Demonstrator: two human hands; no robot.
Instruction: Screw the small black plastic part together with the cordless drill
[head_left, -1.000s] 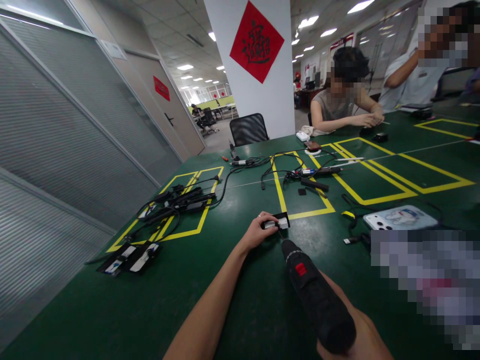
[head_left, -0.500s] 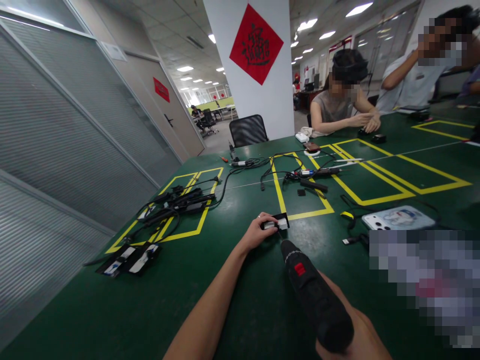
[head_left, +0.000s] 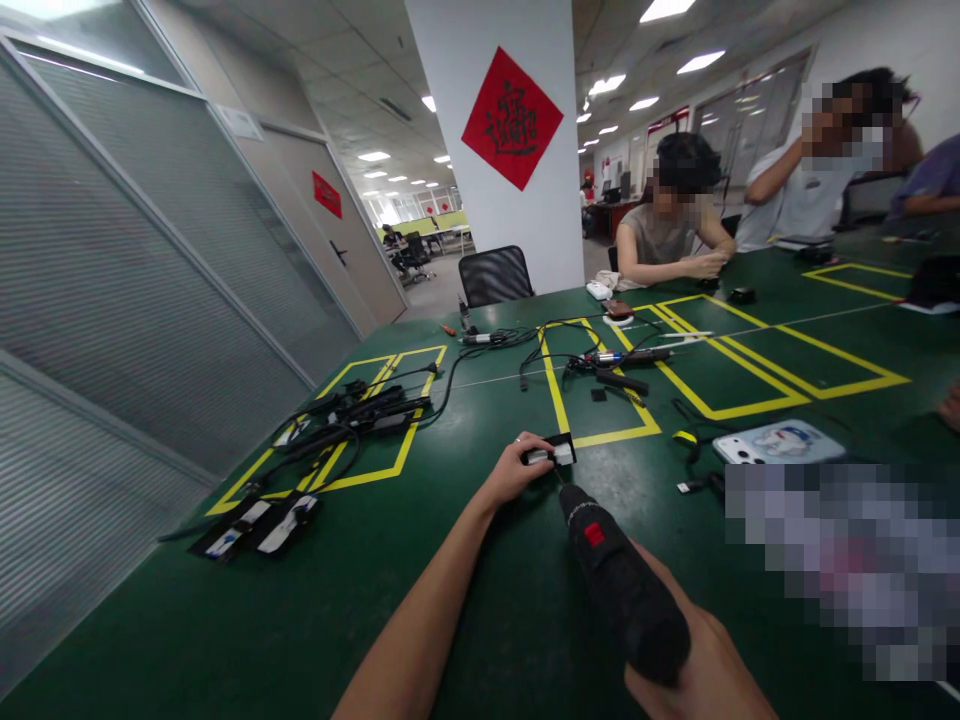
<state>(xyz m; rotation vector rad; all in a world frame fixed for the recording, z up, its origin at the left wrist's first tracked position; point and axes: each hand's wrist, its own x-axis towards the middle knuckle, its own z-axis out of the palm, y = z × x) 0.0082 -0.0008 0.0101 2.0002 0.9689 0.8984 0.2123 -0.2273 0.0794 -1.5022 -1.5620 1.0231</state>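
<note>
Closest to you, your right hand (head_left: pixel 701 680) is closed around the rear of the electric screwdriver (head_left: pixel 622 590), though the frame edge cuts off part of the hand. The black body of the screwdriver has its long axis running from lower right, near you, up and to the left, away from you. It tilts down so that the bit points at the small black part (head_left: pixel 553 452).

Your left hand (head_left: pixel 514 470) pinches that part between thumb and fingers and holds it on the green surface (head_left: pixel 225 620), just at the corner of a yellow tape box.

To the left lie two flat black pieces (head_left: pixel 259 525) with white labels. Beyond them is a heap of black adapters (head_left: pixel 360 410) and their cables. To the right lies a phone (head_left: pixel 776 443) in a pale case. Farther off, loose tools and cables (head_left: pixel 615 355) lie inside the yellow markings. Two other people sit at the far edge, near an empty chair (head_left: pixel 495 275).
</note>
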